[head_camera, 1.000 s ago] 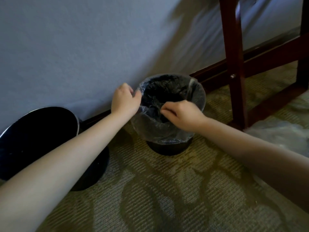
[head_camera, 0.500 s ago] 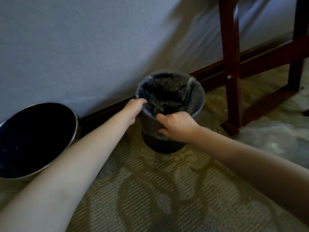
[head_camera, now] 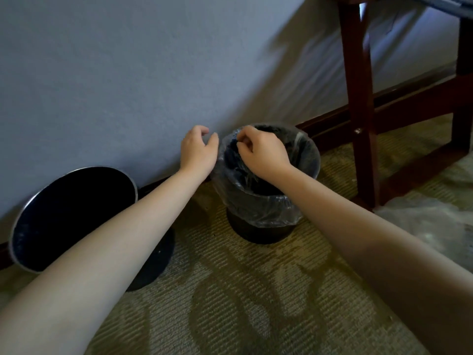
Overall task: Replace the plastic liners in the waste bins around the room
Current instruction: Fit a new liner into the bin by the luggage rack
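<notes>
1. The right hand (head_camera: pixel 263 155) reaches over the mouth of the bin, palm down. Its fingers are curled in tight at the far left of the rim, where they appear to pinch a fold of clear film.
2. The left hand (head_camera: pixel 198 152) sits just beside the bin's left edge, close to the wall. Its fingers are loosely curled and the thumb tip meets the plastic at the rim. Whether it actually holds any film cannot be told.
3. The liner (head_camera: pixel 271 213) is a thin, clear plastic bag. It is already seated in the bin, with its edge turned down over the outside in a crinkled skirt.
4. The small bin (head_camera: pixel 258 233) is dark and round, and stands upright on the carpet (head_camera: pixel 243 303) against the wall (head_camera: pixel 128 73).
5. Handling, as a judgement: the film looks very light, limp and a little slippery. It probably tears if dragged hard over the rim. The best hold is a fingertip pinch on the folded edge, worked round the rim a little at a time. The bin itself looks light enough to shift, so one hand may need to steady it.
6. To the left a large bin (head_camera: pixel 64 213) with a bright metal rim leans tilted against the wall — no liner shows in it.
7. To the right stands a dark red wooden table leg (head_camera: pixel 358 98). Beyond it a heap of loose plastic (head_camera: pixel 425 221) lies on the floor.
</notes>
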Available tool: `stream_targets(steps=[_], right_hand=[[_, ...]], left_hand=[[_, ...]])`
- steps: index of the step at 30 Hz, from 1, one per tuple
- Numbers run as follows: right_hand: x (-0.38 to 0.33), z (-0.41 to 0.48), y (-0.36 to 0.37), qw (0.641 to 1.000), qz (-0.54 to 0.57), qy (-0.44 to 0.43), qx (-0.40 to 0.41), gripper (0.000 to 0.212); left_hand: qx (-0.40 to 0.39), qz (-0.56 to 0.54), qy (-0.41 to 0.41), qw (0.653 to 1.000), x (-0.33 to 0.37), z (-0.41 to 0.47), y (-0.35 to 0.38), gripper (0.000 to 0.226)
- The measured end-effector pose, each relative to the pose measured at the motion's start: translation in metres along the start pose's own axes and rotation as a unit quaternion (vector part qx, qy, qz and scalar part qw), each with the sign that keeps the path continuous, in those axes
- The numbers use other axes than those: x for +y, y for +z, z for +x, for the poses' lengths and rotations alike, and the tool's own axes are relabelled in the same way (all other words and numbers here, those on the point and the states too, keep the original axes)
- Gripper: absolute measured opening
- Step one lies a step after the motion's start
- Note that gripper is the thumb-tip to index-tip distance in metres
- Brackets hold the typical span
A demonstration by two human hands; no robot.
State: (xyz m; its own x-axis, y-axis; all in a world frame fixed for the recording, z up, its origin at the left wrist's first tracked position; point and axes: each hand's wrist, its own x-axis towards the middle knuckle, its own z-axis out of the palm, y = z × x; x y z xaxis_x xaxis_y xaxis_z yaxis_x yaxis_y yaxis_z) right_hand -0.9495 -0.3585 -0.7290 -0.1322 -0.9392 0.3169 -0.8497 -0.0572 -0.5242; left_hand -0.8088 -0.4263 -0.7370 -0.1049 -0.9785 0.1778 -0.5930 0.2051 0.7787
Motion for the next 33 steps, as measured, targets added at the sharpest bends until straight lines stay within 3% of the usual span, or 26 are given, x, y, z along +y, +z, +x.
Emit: stream_targets(steps=[3, 10, 16, 19, 21, 26, 33], right_hand=[[-0.031, 0.026, 0.019, 0.999, 0.038, -0.002, -0.033, 0.022], [-0.115, 0.050, 0.076, 0.984, 0.069, -0.006, -0.167, 0.026], [-0.150, 0.043, 0.121, 0.944, -0.006, -0.022, -0.330, 0.048], [-0.156, 0.034, 0.138, 0.910, -0.022, 0.010, -0.413, 0.064], [-0.159, 0.028, 0.145, 0.899, -0.003, 0.035, -0.436, 0.068], [-0.164, 0.016, 0.142, 0.900, 0.025, 0.071, -0.429, 0.084], [-0.168, -0.012, 0.108, 0.908, 0.037, 0.066, -0.412, 0.091]], left_hand=[[0.045, 0.004, -0.026, 0.999, -0.021, 0.013, -0.035, 0.032], [0.069, 0.130, -0.057, 0.988, -0.088, 0.002, -0.131, 0.031], [0.055, 0.237, -0.168, 0.955, -0.153, -0.044, -0.210, 0.043], [0.021, 0.276, -0.274, 0.921, -0.182, -0.077, -0.240, 0.060], [-0.012, 0.246, -0.334, 0.910, -0.193, -0.095, -0.251, 0.072], [-0.024, 0.005, -0.383, 0.923, -0.190, -0.122, -0.253, 0.079], [-0.016, 0.057, -0.384, 0.922, -0.161, -0.149, -0.249, 0.079]])
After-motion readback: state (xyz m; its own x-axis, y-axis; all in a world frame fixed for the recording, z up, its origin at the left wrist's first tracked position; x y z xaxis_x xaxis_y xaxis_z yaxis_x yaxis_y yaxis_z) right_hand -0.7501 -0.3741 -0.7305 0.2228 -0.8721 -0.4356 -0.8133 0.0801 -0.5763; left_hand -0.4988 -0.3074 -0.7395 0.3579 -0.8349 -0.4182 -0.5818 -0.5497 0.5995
